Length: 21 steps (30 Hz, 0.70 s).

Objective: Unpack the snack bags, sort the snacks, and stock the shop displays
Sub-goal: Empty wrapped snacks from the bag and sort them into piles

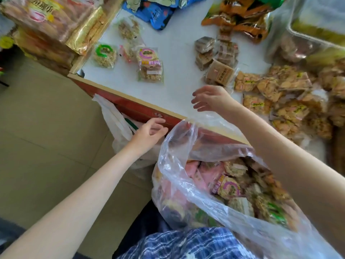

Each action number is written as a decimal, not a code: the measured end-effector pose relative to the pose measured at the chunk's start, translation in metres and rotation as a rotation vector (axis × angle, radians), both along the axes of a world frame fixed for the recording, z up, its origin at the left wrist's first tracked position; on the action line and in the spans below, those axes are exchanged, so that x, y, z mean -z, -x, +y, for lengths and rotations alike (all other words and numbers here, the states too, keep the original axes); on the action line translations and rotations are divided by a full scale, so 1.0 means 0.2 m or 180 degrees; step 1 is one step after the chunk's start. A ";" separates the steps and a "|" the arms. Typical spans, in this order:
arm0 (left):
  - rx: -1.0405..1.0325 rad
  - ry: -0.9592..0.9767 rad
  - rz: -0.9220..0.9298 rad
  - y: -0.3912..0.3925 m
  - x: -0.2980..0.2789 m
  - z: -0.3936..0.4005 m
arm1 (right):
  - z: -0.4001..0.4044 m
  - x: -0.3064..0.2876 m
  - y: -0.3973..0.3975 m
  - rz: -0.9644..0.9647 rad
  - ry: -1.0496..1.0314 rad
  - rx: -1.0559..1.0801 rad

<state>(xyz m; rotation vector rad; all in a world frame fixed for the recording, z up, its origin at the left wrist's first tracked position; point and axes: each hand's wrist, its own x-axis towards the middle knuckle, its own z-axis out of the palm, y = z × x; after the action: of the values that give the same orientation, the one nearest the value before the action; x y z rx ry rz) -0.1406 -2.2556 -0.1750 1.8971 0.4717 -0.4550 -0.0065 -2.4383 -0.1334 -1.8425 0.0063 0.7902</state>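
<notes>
**Snacks spread on a white surface, bag below its edge**

Head view: the white surface (175,71) with a red front edge stands over a beige tiled floor (46,128); sorted snack packets (276,94) lie on it; a clear plastic bag (186,184) of mixed snacks sits below; left hand (149,133) and right hand (209,99) hover, each grip loosely spread, holding nothing.

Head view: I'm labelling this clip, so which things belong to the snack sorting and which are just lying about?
Job:
clear bag of snacks
purple-ring packs
green-ring pack
brown packs
yellow packs
left hand, right hand, both empty

Lying about:
white bag
gold boxes
</notes>
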 end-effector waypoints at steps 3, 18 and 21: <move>0.0801 -0.0352 -0.0073 0.05 0.02 -0.11 | -0.46 -0.05 0.26 -0.0488 0.0519 -0.0995; 0.1133 -0.1020 -0.0015 0.17 0.05 -0.28 | -0.85 0.63 0.89 -0.0087 0.2550 -0.1812; 0.1067 -0.1030 -0.0045 0.17 0.06 -0.30 | -0.84 0.56 0.89 -0.0434 0.2198 -0.1624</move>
<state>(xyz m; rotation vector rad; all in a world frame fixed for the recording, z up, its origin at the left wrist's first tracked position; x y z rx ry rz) -0.1754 -2.3159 -0.1865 2.3049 0.2245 -0.6119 -0.1841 -2.6063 -0.2452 -2.6045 -0.3265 1.0999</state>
